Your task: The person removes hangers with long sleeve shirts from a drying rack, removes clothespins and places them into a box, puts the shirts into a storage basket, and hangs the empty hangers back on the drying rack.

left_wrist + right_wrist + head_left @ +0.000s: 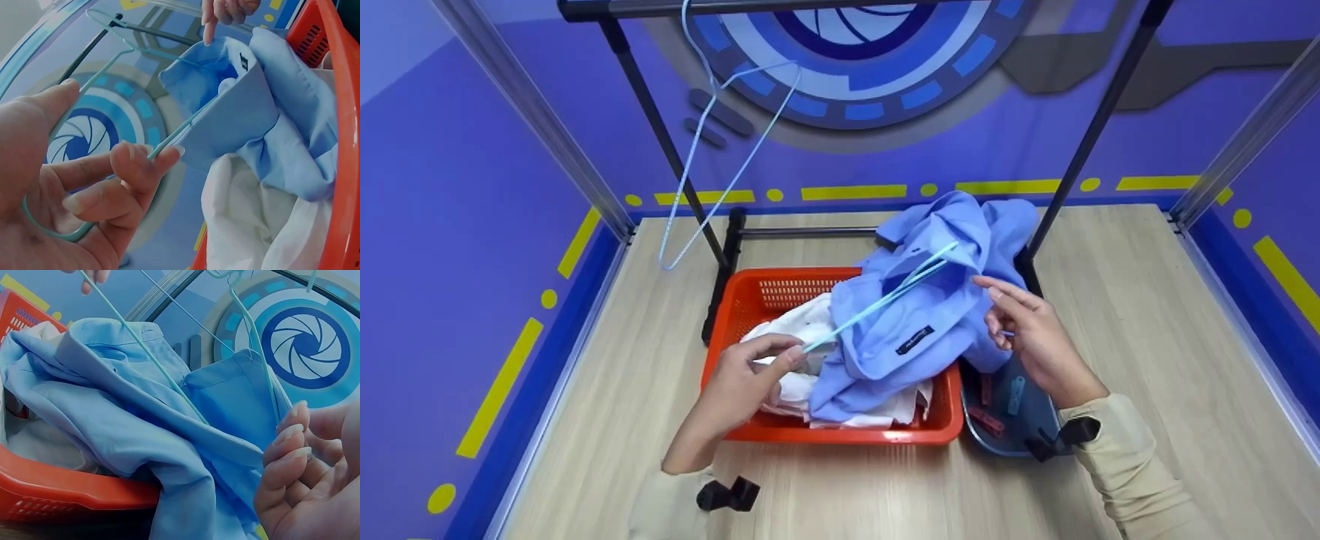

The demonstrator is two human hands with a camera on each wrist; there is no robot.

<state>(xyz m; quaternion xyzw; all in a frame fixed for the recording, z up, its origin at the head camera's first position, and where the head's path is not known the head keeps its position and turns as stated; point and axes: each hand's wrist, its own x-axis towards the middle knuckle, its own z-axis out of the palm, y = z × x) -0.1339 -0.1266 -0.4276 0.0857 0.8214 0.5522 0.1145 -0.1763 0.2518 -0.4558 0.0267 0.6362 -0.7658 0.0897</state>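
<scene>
My left hand (746,382) holds one end of a light green wire hanger (870,306) between thumb and fingers. The hanger's other end runs into the neck opening of a blue collared shirt (904,330). This shirt lies bunched over a red basket (840,435), its dark label showing inside the collar. At the far side of the neck opening, my right hand (1035,337) pinches the shirt's edge, seen close up in the right wrist view beside the hanger wire (261,365). White cloth (802,319) lies under the shirt in the basket.
A dark bin (1035,439) with several red and teal clothespins (1016,395) stands right of the basket. Behind rises a black rack (649,105), with another pale wire hanger (690,172) on its top bar. Blue walls (450,247) enclose the sides.
</scene>
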